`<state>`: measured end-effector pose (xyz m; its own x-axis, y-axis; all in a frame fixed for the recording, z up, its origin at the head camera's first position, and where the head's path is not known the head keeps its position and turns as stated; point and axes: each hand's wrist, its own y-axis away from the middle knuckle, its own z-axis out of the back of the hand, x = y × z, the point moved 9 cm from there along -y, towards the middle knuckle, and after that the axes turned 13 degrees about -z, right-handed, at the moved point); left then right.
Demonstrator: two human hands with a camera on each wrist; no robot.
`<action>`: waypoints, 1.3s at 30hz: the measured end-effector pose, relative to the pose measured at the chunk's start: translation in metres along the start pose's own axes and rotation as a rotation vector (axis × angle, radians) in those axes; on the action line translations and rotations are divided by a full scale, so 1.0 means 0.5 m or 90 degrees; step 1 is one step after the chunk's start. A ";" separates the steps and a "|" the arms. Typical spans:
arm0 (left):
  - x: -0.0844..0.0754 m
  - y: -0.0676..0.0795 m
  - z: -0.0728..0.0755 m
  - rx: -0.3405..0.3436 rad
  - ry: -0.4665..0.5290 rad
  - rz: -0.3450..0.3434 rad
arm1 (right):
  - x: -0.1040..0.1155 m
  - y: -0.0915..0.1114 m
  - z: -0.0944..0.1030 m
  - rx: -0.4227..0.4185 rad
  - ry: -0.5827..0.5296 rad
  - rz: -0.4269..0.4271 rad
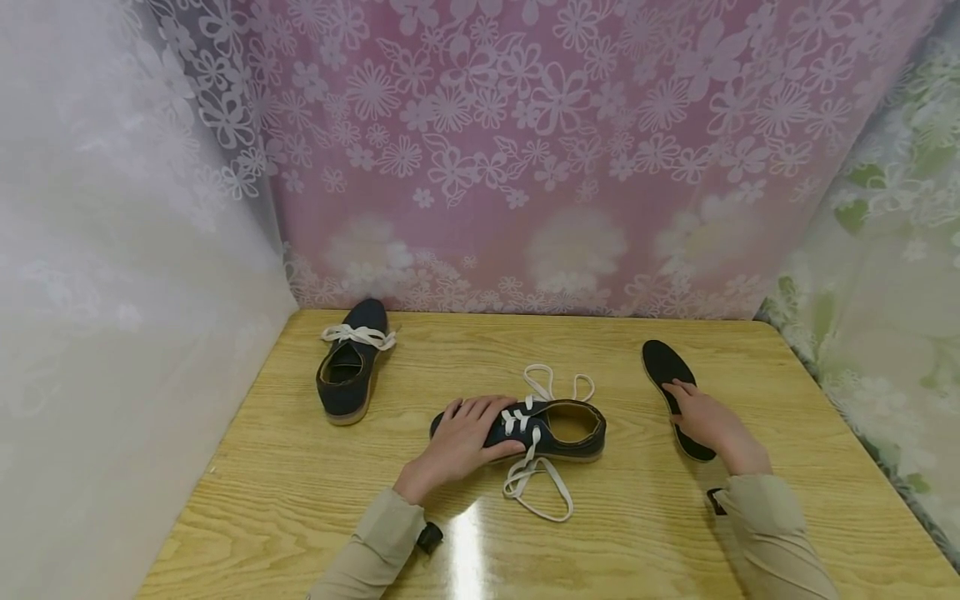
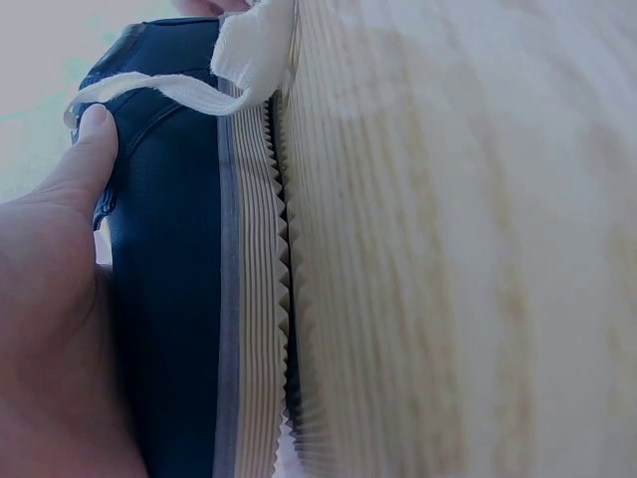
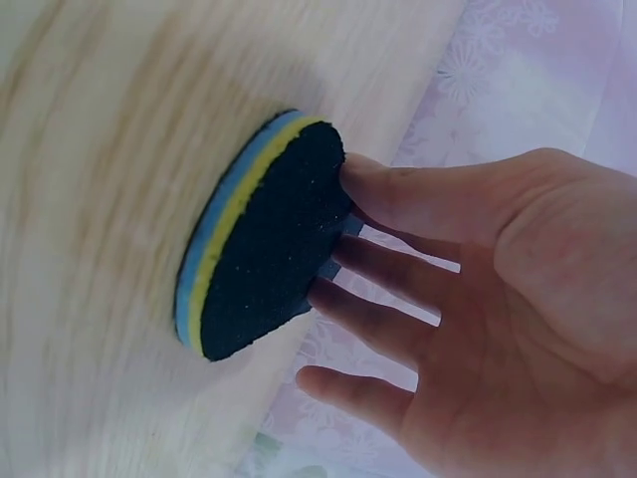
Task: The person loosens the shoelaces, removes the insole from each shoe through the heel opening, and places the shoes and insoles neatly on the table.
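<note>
The left hand is draped over the toe of the dark shoe near the middle of the table, fingers curled over its far side and thumb along the near side. To the right, the right hand seems to pinch the black insole between thumb and fingertips; whether it is lifted clear of the wood is hard to tell.

That hold looks light — only the tips meet the insole's edge — so it could slip or twist if tugged. The white lace trails loose to both sides of the shoe and might snag a finger or get trapped. The shoe could skid should the left hand ease off. The other shoe stands far left, well apart.
</note>
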<state>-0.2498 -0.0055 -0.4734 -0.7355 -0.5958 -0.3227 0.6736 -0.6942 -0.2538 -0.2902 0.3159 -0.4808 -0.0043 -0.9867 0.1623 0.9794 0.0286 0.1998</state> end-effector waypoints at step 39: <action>0.009 -0.001 -0.006 0.012 -0.004 0.016 | 0.298 -0.053 -0.019 -0.039 0.012 0.332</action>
<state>-0.2530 -0.0066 -0.4775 -0.7190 -0.6157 -0.3224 0.6902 -0.6868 -0.2278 -0.3150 0.1663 -0.4712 0.4902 -0.8466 0.2072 0.8604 0.5080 0.0399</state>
